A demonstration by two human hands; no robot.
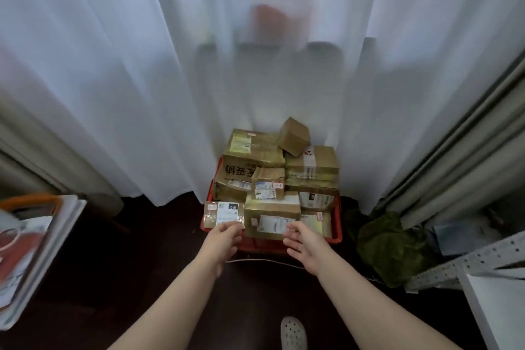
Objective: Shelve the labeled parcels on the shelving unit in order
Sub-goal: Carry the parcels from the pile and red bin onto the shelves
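Left hand pinching flat parcel edge; right hand hovering spread beside box. Advise checking label number before lifting.

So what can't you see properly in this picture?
Head view only:
Parcel labels: too small and blurred to read.
Red shape: veiled by the white curtain.
Red crate: mostly covered by parcels.
Shelving unit: cut off by the right edge.
Left hand: grip on the flat parcel unclear.

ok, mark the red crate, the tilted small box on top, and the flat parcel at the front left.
red crate [262, 244]: head view, bare front wall
tilted small box [292, 131]: head view, its upper face
flat parcel [227, 216]: head view, its white label
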